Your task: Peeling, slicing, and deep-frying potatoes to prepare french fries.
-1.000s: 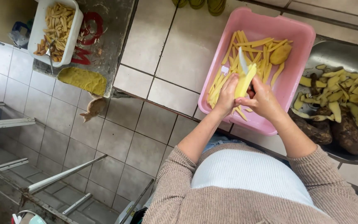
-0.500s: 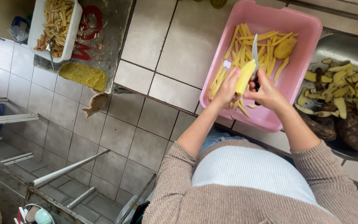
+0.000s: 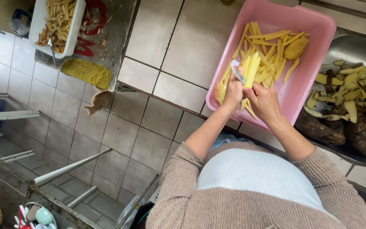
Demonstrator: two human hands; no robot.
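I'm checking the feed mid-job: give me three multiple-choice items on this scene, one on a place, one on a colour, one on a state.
1. Where do the cut yellow strips lie?
A. pink tub
B. floor
C. white tray only

2. What colour is the tub?
A. blue
B. pink
C. green

3. What does the right hand do?
A. hangs free
B. holds a bunch of strips
C. rests on the tiles

Answers: 1 A, strips are piled inside the tub; 2 B, its walls are pink; 3 B, its grip is shut on the strip bunch, the left hand holding the knife.

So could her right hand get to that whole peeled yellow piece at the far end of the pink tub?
Probably yes. The right hand is over the pink tub, and only loose strips lie before the peeled piece, though it is holding cut strips.
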